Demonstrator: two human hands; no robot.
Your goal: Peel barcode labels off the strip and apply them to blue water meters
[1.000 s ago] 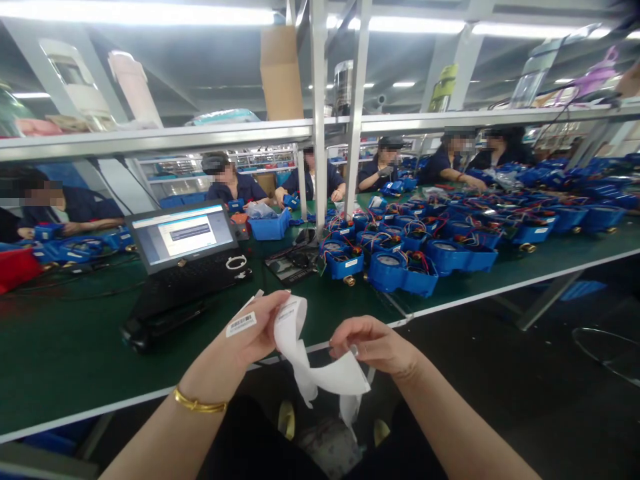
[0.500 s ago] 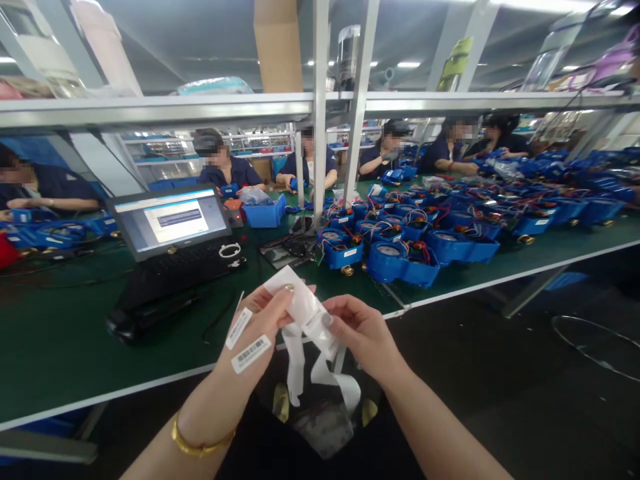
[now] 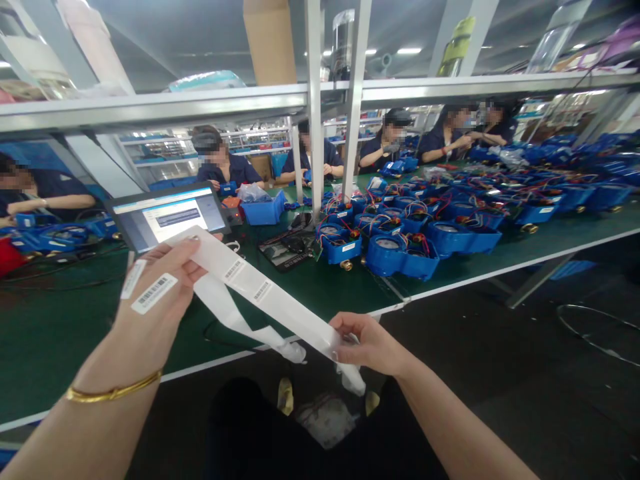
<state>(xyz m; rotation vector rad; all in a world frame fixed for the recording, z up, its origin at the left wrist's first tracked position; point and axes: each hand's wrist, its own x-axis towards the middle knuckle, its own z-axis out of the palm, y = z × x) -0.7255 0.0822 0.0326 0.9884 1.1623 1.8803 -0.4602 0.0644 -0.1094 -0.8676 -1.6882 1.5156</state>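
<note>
My left hand (image 3: 160,297) is raised over the green bench and pinches the upper end of a long white label backing strip (image 3: 260,293). Two barcode stickers (image 3: 154,293) cling to the back of that hand. My right hand (image 3: 367,343) pinches the strip's lower end near the bench edge, so the strip is stretched diagonally between both hands. A few small barcode labels still sit on the strip. A loose tail of the strip hangs below it.
An open laptop (image 3: 170,217) sits behind my left hand. Several blue water meters (image 3: 395,253) with wires crowd the green bench (image 3: 60,327) to the right. A blue bin (image 3: 265,210) and a metal shelf post (image 3: 315,113) stand farther back. Other people work across the bench.
My left hand has risen and moved left while my right hand dropped, pulling the bunched strip out straight between them. The view has shifted slightly.
</note>
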